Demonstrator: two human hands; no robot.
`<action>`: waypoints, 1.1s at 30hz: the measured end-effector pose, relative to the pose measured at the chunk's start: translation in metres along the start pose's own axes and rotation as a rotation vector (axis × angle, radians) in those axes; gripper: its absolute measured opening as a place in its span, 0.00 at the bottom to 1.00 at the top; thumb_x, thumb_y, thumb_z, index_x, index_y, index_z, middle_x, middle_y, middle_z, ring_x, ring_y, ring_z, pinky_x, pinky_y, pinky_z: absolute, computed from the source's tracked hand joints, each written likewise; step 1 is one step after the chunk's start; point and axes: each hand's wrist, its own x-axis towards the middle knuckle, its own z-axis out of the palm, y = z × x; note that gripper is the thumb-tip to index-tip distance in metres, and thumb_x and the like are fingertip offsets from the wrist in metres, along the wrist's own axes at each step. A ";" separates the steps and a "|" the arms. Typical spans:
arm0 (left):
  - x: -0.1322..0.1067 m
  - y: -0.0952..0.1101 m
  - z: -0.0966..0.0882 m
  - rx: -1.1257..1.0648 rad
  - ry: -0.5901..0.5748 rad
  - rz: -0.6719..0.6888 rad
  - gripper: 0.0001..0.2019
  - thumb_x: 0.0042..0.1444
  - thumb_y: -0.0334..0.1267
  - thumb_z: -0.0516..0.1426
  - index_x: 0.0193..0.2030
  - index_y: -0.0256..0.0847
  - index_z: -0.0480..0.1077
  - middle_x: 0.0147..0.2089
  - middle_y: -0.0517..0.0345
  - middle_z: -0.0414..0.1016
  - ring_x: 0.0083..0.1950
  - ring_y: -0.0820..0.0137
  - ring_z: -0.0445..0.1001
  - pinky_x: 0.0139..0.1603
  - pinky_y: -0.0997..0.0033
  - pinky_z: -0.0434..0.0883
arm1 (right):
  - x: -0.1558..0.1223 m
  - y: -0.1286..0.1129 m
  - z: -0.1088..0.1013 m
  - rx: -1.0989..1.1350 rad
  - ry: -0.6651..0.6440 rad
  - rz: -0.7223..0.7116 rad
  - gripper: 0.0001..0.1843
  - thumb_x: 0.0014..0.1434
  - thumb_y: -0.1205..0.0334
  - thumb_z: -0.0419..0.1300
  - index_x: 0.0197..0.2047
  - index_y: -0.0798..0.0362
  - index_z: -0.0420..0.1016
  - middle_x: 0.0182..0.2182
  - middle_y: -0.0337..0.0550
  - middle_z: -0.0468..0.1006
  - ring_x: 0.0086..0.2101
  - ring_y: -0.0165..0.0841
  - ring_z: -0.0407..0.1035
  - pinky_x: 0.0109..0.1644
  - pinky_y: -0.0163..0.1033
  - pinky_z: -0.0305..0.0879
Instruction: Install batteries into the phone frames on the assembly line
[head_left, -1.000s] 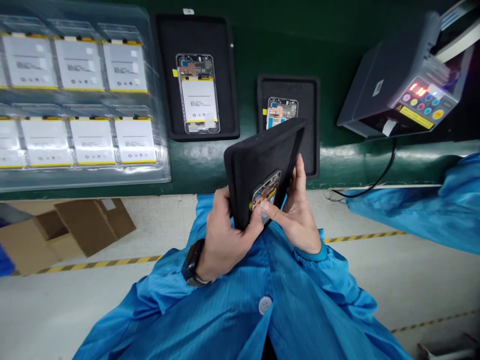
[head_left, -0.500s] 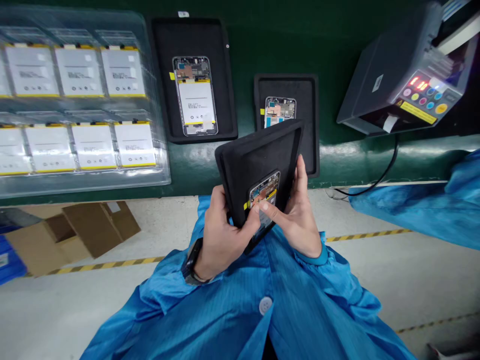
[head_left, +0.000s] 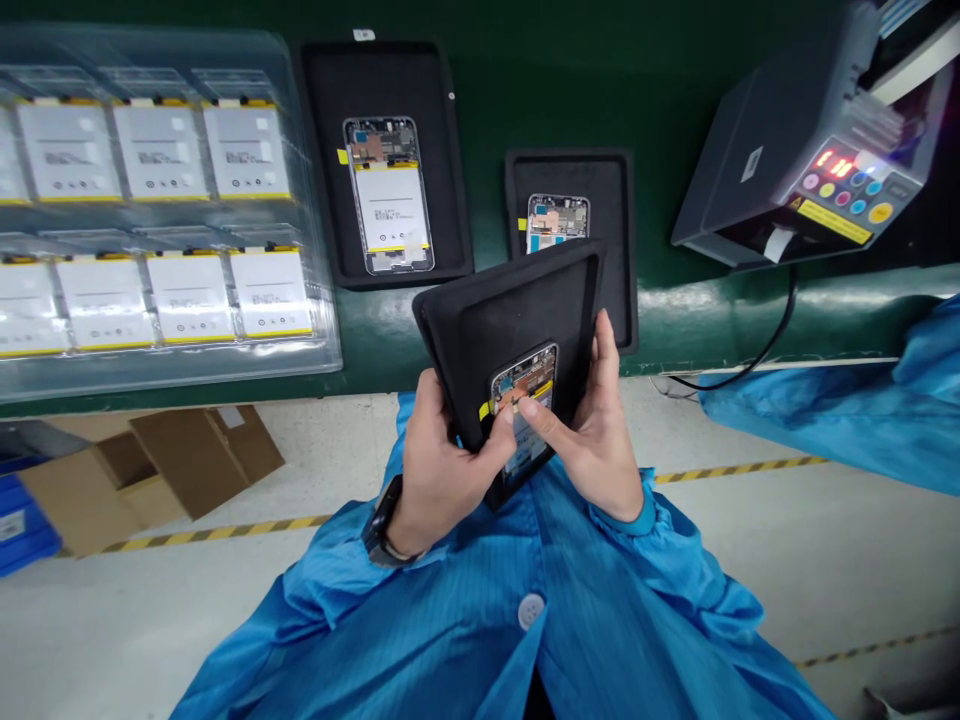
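**Opened phone sits in the tilted black tray you hold**

Your black tray stands steeply tilted at the centre of your view, its recessed face turned towards you. The far rim climbs from 10 o'clock to 1 o'clock. The phone lies within the recess, towards the tray's 6 o'clock end, its back off. At the phone's 12 o'clock end you see a crowded circuit board with copper and blue areas; a pale battery, partly hidden by your grip, fills the 6 o'clock side. A yellow tab juts out at 9 o'clock.
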 end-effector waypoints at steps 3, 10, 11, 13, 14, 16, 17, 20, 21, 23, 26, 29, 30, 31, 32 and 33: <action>0.001 -0.001 0.000 -0.008 -0.001 0.014 0.15 0.57 0.37 0.65 0.47 0.42 0.66 0.38 0.63 0.78 0.37 0.71 0.80 0.38 0.75 0.77 | 0.000 -0.001 0.000 -0.053 0.046 -0.009 0.60 0.63 0.47 0.71 0.82 0.40 0.33 0.80 0.43 0.42 0.78 0.48 0.37 0.81 0.61 0.41; 0.002 0.001 -0.003 -0.043 -0.055 0.014 0.17 0.61 0.37 0.64 0.54 0.41 0.66 0.46 0.58 0.80 0.44 0.68 0.82 0.43 0.72 0.79 | -0.005 -0.002 0.002 -0.146 0.096 -0.033 0.60 0.63 0.49 0.70 0.82 0.38 0.32 0.79 0.45 0.44 0.78 0.50 0.37 0.80 0.66 0.42; 0.002 0.001 -0.004 -0.044 -0.061 0.016 0.17 0.61 0.38 0.64 0.55 0.41 0.66 0.46 0.57 0.80 0.44 0.68 0.82 0.43 0.71 0.80 | -0.005 -0.002 0.002 -0.152 0.095 -0.032 0.60 0.63 0.49 0.70 0.82 0.38 0.32 0.79 0.45 0.45 0.78 0.50 0.37 0.79 0.67 0.43; 0.002 0.001 -0.005 -0.038 -0.066 0.018 0.19 0.60 0.38 0.65 0.55 0.41 0.66 0.47 0.57 0.80 0.44 0.67 0.83 0.44 0.71 0.80 | -0.006 -0.002 0.003 -0.156 0.099 -0.032 0.60 0.63 0.49 0.70 0.82 0.38 0.31 0.79 0.45 0.45 0.78 0.50 0.37 0.79 0.67 0.44; 0.001 0.000 -0.004 -0.034 -0.065 0.021 0.19 0.60 0.38 0.65 0.55 0.41 0.66 0.47 0.57 0.80 0.44 0.67 0.82 0.44 0.71 0.80 | -0.006 -0.002 0.004 -0.157 0.103 -0.032 0.60 0.63 0.49 0.70 0.82 0.38 0.31 0.79 0.45 0.45 0.77 0.50 0.38 0.79 0.67 0.44; 0.001 -0.001 -0.004 -0.028 -0.060 0.028 0.18 0.61 0.38 0.65 0.55 0.41 0.66 0.46 0.57 0.80 0.44 0.68 0.82 0.44 0.71 0.80 | -0.007 -0.002 0.005 -0.158 0.117 -0.031 0.60 0.63 0.50 0.70 0.82 0.39 0.32 0.79 0.46 0.45 0.77 0.51 0.39 0.79 0.66 0.45; 0.002 -0.001 -0.003 -0.029 -0.056 0.032 0.18 0.61 0.38 0.65 0.55 0.41 0.67 0.46 0.58 0.80 0.44 0.68 0.82 0.44 0.71 0.80 | -0.007 -0.002 0.006 -0.158 0.124 -0.030 0.59 0.63 0.50 0.70 0.82 0.40 0.33 0.79 0.46 0.45 0.77 0.51 0.39 0.79 0.66 0.45; 0.002 -0.002 -0.001 -0.039 -0.049 0.035 0.19 0.61 0.39 0.64 0.56 0.40 0.67 0.47 0.57 0.80 0.45 0.68 0.82 0.45 0.70 0.80 | -0.008 -0.002 0.007 -0.157 0.135 -0.033 0.58 0.63 0.50 0.70 0.82 0.40 0.35 0.79 0.46 0.46 0.77 0.51 0.41 0.79 0.67 0.45; 0.003 -0.002 -0.001 -0.041 -0.049 0.036 0.19 0.61 0.39 0.64 0.56 0.40 0.67 0.47 0.56 0.81 0.45 0.67 0.82 0.45 0.70 0.80 | -0.009 -0.002 0.007 -0.159 0.135 -0.035 0.57 0.64 0.51 0.69 0.82 0.40 0.36 0.79 0.46 0.46 0.77 0.51 0.41 0.79 0.66 0.45; 0.003 -0.002 0.000 -0.042 -0.045 0.038 0.19 0.61 0.39 0.64 0.56 0.40 0.67 0.47 0.56 0.81 0.45 0.67 0.82 0.45 0.70 0.80 | -0.010 -0.002 0.006 -0.163 0.133 -0.039 0.56 0.64 0.50 0.69 0.82 0.41 0.36 0.78 0.47 0.47 0.77 0.50 0.42 0.79 0.66 0.46; 0.002 -0.001 -0.001 -0.041 -0.038 0.041 0.19 0.60 0.39 0.64 0.55 0.40 0.67 0.45 0.58 0.81 0.44 0.68 0.82 0.44 0.70 0.80 | -0.010 -0.002 0.006 -0.167 0.130 -0.037 0.56 0.65 0.50 0.69 0.82 0.41 0.36 0.78 0.47 0.47 0.77 0.50 0.43 0.79 0.65 0.46; 0.002 -0.001 -0.001 -0.032 -0.041 0.017 0.18 0.59 0.39 0.65 0.54 0.40 0.67 0.45 0.58 0.81 0.43 0.69 0.82 0.42 0.71 0.80 | -0.010 -0.001 0.005 -0.170 0.119 -0.039 0.58 0.64 0.49 0.69 0.82 0.42 0.34 0.78 0.48 0.48 0.77 0.50 0.41 0.79 0.65 0.46; 0.002 -0.001 -0.001 -0.032 -0.042 0.004 0.18 0.59 0.40 0.65 0.54 0.40 0.67 0.44 0.58 0.81 0.42 0.69 0.82 0.42 0.71 0.80 | -0.009 -0.001 0.005 -0.169 0.113 -0.039 0.59 0.64 0.49 0.70 0.82 0.42 0.33 0.78 0.48 0.47 0.77 0.50 0.41 0.79 0.64 0.45; 0.002 0.000 -0.001 -0.036 -0.042 -0.011 0.18 0.59 0.40 0.65 0.53 0.41 0.67 0.44 0.58 0.81 0.42 0.68 0.82 0.42 0.71 0.80 | -0.009 -0.002 0.005 -0.165 0.108 -0.038 0.59 0.63 0.48 0.70 0.82 0.42 0.33 0.78 0.48 0.47 0.77 0.49 0.40 0.80 0.64 0.45; 0.002 0.000 -0.001 -0.042 -0.041 -0.027 0.18 0.59 0.40 0.65 0.53 0.41 0.67 0.44 0.58 0.81 0.42 0.68 0.82 0.42 0.70 0.80 | -0.009 -0.002 0.005 -0.158 0.102 -0.035 0.60 0.63 0.48 0.70 0.82 0.41 0.33 0.79 0.48 0.46 0.77 0.49 0.40 0.80 0.64 0.45; 0.002 0.001 -0.001 -0.048 -0.043 -0.044 0.18 0.58 0.41 0.65 0.52 0.41 0.67 0.43 0.58 0.81 0.41 0.68 0.82 0.42 0.70 0.80 | -0.008 -0.003 0.004 -0.147 0.098 -0.030 0.60 0.63 0.48 0.71 0.82 0.41 0.33 0.79 0.47 0.46 0.77 0.49 0.40 0.80 0.63 0.45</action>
